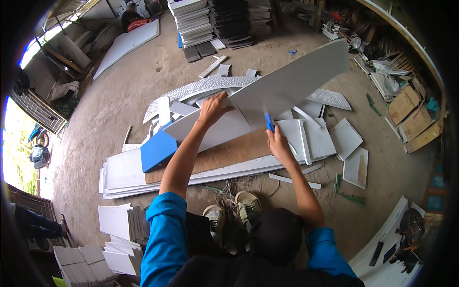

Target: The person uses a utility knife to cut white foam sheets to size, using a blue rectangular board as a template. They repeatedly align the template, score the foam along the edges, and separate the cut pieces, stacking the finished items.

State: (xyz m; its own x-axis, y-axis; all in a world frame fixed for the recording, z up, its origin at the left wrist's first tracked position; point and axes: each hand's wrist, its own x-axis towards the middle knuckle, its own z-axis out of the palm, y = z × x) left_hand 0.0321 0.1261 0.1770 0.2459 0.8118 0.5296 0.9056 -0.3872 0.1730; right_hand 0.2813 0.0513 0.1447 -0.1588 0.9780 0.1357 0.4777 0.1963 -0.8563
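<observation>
A long white foam board (pixel 299 79) lies tilted across the pile in front of me, its far right end raised. A thin dark line runs across it between my hands. My left hand (pixel 213 109) is on its far edge, left of that line, fingers bent over the board. My right hand (pixel 278 142) is closed around the blue handle of a utility knife (pixel 268 122), right of the line; its blade is blurred against the board. Under the board are a brown wooden plank (pixel 229 152) and a blue panel (pixel 158 149).
White sheets (pixel 125 168) and offcuts (pixel 346 137) surround the work. Stacked white sheets (pixel 192 21) and black sheets (pixel 228 21) stand behind. Bundled white panels (pixel 119 222) sit at lower left. Cardboard (pixel 410 112) lies at right. One person (pixel 129 18) is far back; another's legs (pixel 38 222) show at left.
</observation>
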